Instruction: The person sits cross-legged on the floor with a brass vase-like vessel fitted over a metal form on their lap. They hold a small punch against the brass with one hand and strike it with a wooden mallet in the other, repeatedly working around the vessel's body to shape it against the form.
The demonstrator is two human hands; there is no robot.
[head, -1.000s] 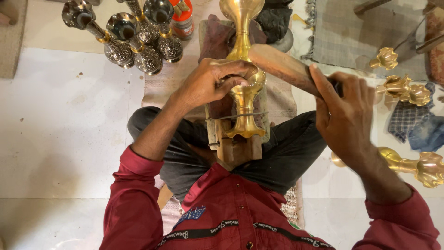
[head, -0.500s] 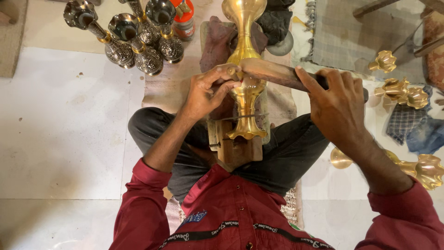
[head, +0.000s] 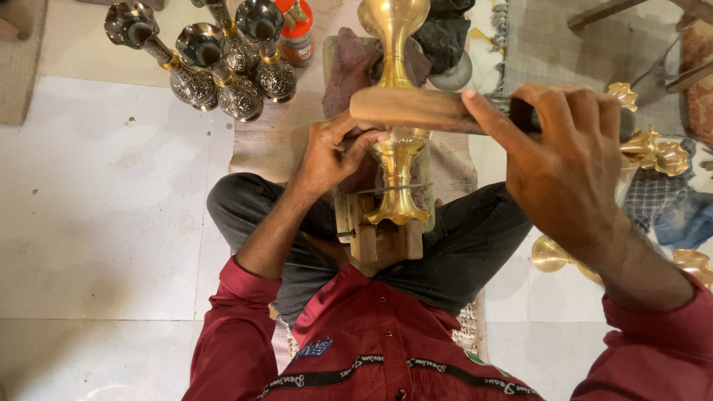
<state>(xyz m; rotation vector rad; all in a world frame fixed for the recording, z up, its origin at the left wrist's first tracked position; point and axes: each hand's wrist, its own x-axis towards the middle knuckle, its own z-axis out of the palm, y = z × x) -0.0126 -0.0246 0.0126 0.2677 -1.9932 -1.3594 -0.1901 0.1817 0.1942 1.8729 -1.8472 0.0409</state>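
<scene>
Brass vase (head: 395, 160): polished gold, flared foot, lying on wooden block (head: 379, 238).

Single head-mounted cam, looks steeply down, close over the seated person's lap and both hands (head: 453, 148); white tiled floor (head: 96, 223) fills the left. No second view.

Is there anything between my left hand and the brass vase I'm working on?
Nothing visible: the left hand already touches the brass vase at its narrow stem. The wooden handle held by the right hand crosses over the vase just above the left fingers.
</scene>
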